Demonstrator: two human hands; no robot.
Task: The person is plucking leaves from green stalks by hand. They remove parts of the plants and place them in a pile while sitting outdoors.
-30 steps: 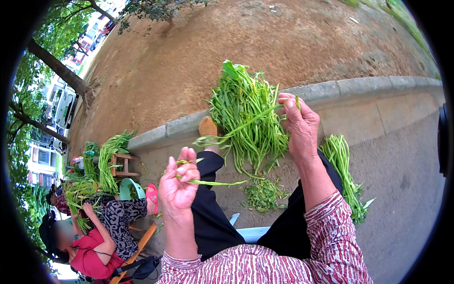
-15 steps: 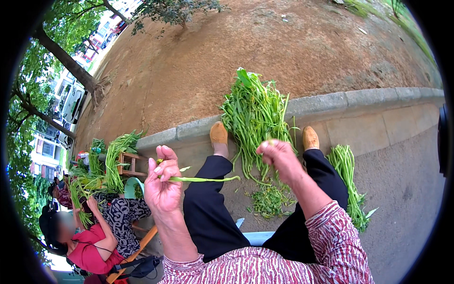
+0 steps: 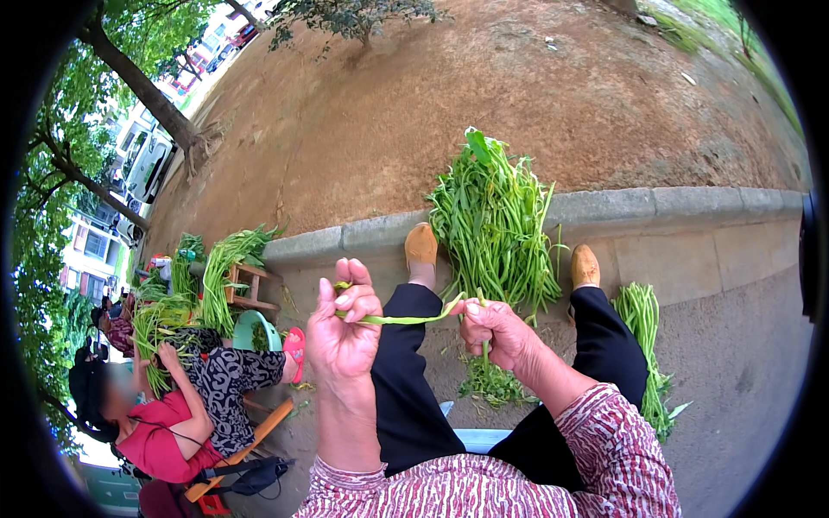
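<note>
A long green water spinach stem (image 3: 404, 320) stretches sideways between my hands, above my lap. One end is gripped by the curled fingers of my left hand (image 3: 344, 332), whose palm faces up. At the stem's other end, my right hand (image 3: 501, 335) pinches with thumb and forefinger, and a short green piece hangs below its fingers. Between my shoes lies a big heap of leafy water spinach (image 3: 494, 220) against the curb. Torn leaves and bits (image 3: 490, 386) are scattered on the ground beneath my right hand. A bundle of stems (image 3: 637, 319) lies beside my right leg.
On the left a seated person in a red top (image 3: 164, 445) handles more greens. Near them are a wooden stool (image 3: 250, 289) bearing a bunch and a pale green plastic seat (image 3: 269, 328). A stone curb (image 3: 604, 207) borders the bare earth ahead.
My right hand has come down and closer to my left, now pinching the stem's free end. My left hand still grips the stem. The whole view has shifted slightly.
</note>
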